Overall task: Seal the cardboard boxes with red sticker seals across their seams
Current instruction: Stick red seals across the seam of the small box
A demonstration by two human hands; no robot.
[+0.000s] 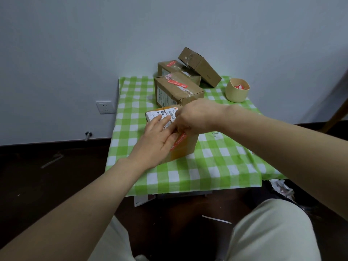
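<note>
Two hands on one box

Straight fingers of the left hand (156, 140) press flat on the box (186, 147) top. Fingers of the right hand (195, 117) curl down at the upper end of the sticker (178, 141); whether they pinch or press, I cannot tell. The sticker runs down the box's near side. The box sits mid-cloth (207, 166).

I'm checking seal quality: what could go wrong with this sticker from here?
The red sticker runs slanted down the near box, so it may crease or miss the seam. The left hand and right hand cover its upper end, hiding wrinkles. The tilted box leans on the stack and might slide.
</note>
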